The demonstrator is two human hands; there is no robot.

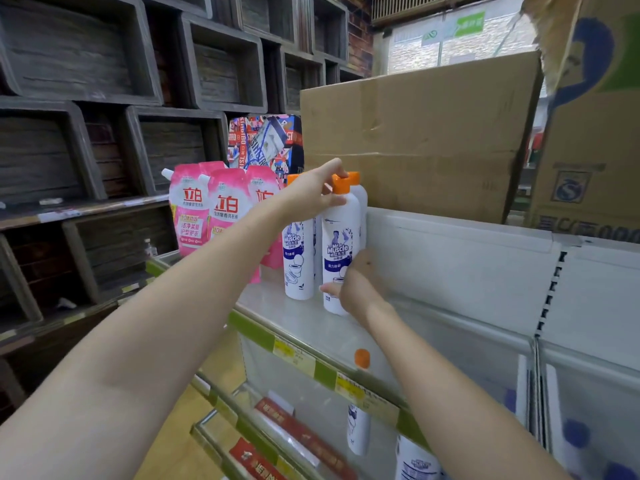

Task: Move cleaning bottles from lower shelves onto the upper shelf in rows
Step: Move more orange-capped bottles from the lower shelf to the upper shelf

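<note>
Head view: both hands hold one smooth white plastic bottle (339, 251) standing on the glossy upper shelf (311, 323). The left hand (311, 195) curls round its shoulder under the orange cap (341, 183); the right hand (360, 289) wraps its base. Its blue label reads "Mr Muscle", as does the one on a second bottle (298, 261) just beside it. Pink pouches (204, 209) stand left, and a cardboard box (415, 133) sits behind. More bottles (358, 427) stand on the shelf below.

single head view — looks forward, slightly down, close on the upper shelf (311, 323)
</note>
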